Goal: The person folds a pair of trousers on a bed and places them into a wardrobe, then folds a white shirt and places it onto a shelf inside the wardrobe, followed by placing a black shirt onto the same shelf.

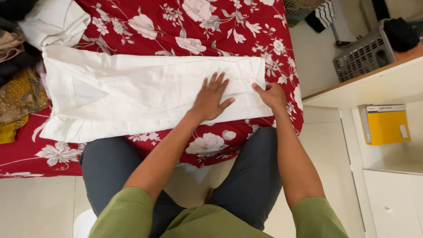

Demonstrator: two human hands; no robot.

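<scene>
A white garment point(145, 94), folded into a long strip, lies across the middle of the frame on a bed point(189, 26) with a red flowered cover. It looks soft, thin and light, so it probably wrinkles easily and is best taken at an edge or corner. The left hand point(211, 99) lies flat on it with the grip fully open and fingers spread, only pressing. The right hand point(271, 94) pinches the right end of the cloth with a nearly closed grip.
</scene>
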